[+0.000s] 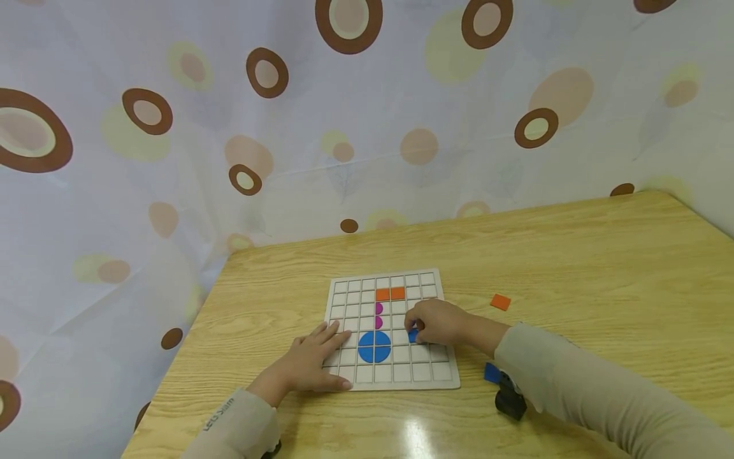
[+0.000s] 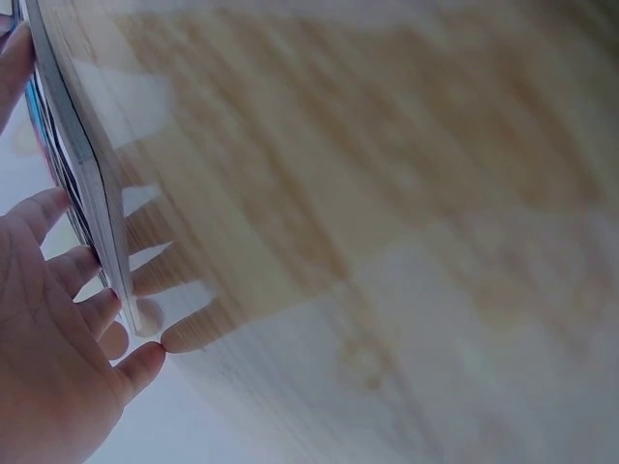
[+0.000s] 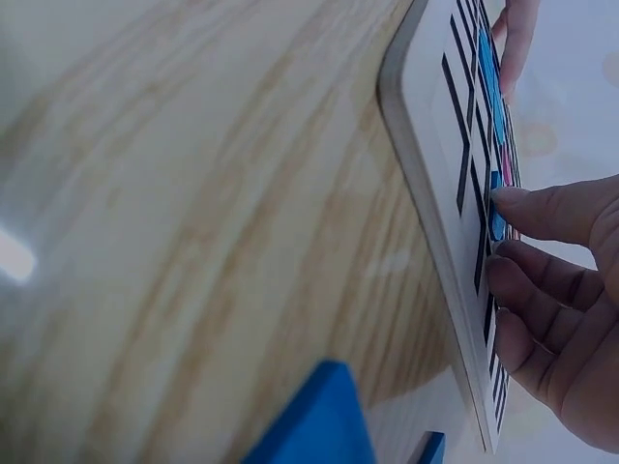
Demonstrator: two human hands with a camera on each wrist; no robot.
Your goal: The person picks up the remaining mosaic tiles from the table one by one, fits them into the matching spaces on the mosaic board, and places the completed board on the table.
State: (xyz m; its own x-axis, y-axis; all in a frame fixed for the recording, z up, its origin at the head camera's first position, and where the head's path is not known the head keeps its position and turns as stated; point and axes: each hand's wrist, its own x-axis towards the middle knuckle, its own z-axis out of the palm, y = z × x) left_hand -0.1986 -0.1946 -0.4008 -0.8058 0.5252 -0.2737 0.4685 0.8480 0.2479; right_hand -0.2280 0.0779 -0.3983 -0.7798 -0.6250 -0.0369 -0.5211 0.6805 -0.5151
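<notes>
A white gridded board (image 1: 424, 375) lies on the wooden table. My left hand (image 1: 312, 358) rests on its left edge, fingers spread; in the left wrist view, the fingers (image 2: 73, 266) touch the board's side. Over the right part of the grid, my right hand (image 1: 438, 322) pinches a small blue piece (image 1: 413, 335) against a cell. The right wrist view has the thumb on this blue piece (image 3: 497, 208) and the other fingers curled; its full shape is hidden. On the grid sit blue quarter pieces (image 1: 367, 354) forming a circle, two magenta half circles (image 1: 378, 308) and two orange squares (image 1: 390, 294).
To the board's right, a loose orange square (image 1: 501, 301) lies on the table (image 1: 573, 268). Nearer, a blue piece (image 1: 491, 373) lies by the right sleeve and a black wrist device (image 1: 510, 398). A patterned curtain (image 1: 367, 127) hangs behind the table.
</notes>
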